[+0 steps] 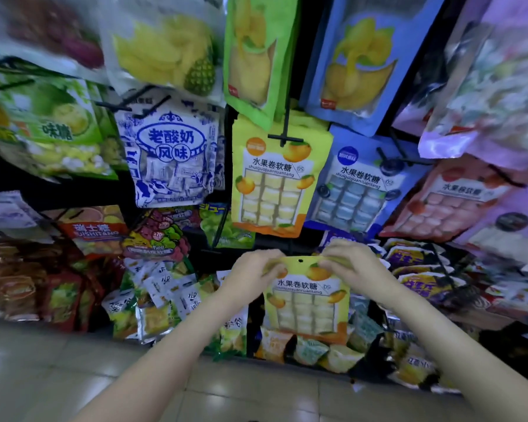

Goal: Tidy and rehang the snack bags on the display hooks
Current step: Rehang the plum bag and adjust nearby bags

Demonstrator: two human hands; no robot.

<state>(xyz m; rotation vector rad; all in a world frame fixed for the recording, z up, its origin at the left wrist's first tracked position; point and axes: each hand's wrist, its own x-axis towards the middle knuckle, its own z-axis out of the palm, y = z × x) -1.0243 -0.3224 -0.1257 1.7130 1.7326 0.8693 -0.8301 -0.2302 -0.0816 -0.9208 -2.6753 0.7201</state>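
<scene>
I hold a yellow fruit-roll candy bag (306,303) upright in front of the rack, low and centre. My left hand (253,271) pinches its top left corner and my right hand (349,263) pinches its top right corner. The bag's small hang hole shows between my hands. Above it, a matching yellow bag (272,190) hangs on a black display hook (285,137). A blue bag of the same kind (357,190) hangs to its right.
Many other snack bags hang around: a blue-and-white yoghurt candy bag (171,153), a green bag (43,129), mango bags above, a pink bag (445,202). Loose packets pile on the bottom shelf (165,296). Tiled floor (73,370) lies below.
</scene>
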